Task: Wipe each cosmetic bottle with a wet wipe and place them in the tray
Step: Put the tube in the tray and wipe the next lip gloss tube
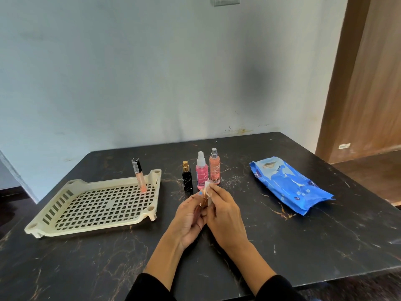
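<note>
Bottle point(202, 204) gripped in left hand point(191, 222), wipe point(208, 190) above.

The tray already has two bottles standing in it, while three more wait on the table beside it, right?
Not quite. The head view shows only one bottle, a slim tube, standing in the tray. Three more do wait on the table beside it: black bottle, pink bottle and orange bottle.

Single head-worn view, looking forward and down, close over dark table point(282, 246), wall point(152, 72) beyond
</note>
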